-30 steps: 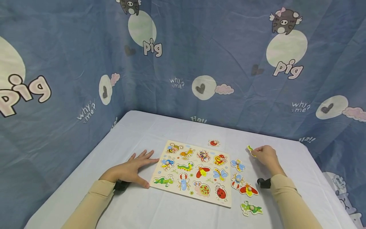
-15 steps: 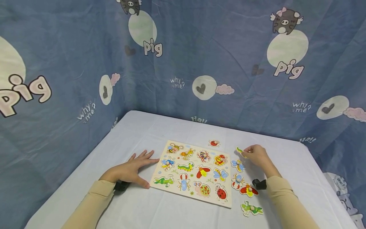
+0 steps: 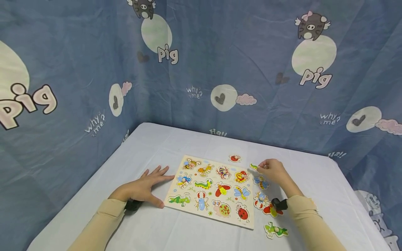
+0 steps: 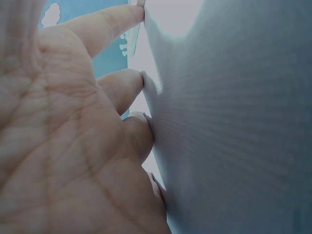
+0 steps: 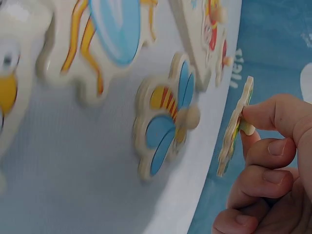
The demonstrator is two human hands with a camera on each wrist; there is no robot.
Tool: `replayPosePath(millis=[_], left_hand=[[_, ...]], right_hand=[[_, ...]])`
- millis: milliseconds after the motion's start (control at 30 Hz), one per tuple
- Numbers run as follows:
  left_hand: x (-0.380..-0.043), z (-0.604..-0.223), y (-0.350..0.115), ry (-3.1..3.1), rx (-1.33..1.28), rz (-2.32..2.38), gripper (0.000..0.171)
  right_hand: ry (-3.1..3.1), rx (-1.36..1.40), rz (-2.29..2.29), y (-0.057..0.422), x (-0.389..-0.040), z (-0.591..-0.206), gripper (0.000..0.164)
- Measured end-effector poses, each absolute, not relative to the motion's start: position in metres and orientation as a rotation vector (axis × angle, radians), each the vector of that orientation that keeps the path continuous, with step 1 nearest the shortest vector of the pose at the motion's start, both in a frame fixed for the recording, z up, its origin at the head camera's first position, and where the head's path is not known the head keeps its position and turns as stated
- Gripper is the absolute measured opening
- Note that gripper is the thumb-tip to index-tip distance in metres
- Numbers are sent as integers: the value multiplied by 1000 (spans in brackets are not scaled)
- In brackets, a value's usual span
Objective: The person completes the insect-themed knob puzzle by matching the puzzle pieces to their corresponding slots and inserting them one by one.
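Note:
My right hand [image 3: 274,170] pinches a small green caterpillar puzzle piece [image 3: 253,166] by its knob, raised just beyond the board's right edge. In the right wrist view the piece [image 5: 233,134] stands nearly edge-on between thumb and fingers. A wooden insect peg-puzzle board [image 3: 213,177] lies flat on the table. Several of its pictures bear knobbed pieces; others, such as the caterpillar picture [image 3: 203,184], show no knob. My left hand [image 3: 142,188] rests spread on the table, index finger and thumb at the board's left edge. Its straight fingers [image 4: 114,24] show in the left wrist view.
Right of the board lie a blue-winged insect piece [image 3: 261,182], a blue beetle piece [image 3: 260,201], a red-winged piece [image 3: 269,211] and a grasshopper piece [image 3: 276,230]. A ladybird piece [image 3: 234,158] lies behind the board. Blue printed cloth [image 3: 194,62] hangs behind the white table.
My right hand has moved left with the caterpillar piece, from the table's right side to the board's right edge. My left hand and the board have stayed put.

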State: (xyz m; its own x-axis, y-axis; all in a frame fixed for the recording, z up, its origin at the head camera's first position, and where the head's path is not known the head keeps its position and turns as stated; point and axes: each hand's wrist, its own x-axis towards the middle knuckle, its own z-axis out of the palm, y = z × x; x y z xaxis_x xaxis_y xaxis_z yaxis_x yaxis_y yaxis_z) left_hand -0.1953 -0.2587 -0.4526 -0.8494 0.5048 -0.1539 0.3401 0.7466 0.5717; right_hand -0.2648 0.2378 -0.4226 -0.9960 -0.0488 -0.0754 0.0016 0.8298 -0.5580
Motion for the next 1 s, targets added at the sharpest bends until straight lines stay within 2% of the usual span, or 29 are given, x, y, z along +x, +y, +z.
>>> replayPosePath(millis=[400,1000], left_hand=[[-194,-451,-259,2645,686,793,105],[-194,-450,-258,2650,669,772,105]], right_hand=[[2883,-273,-952,206,-255,-412,18],[2824,-424,-929,168,-250,-409,10]])
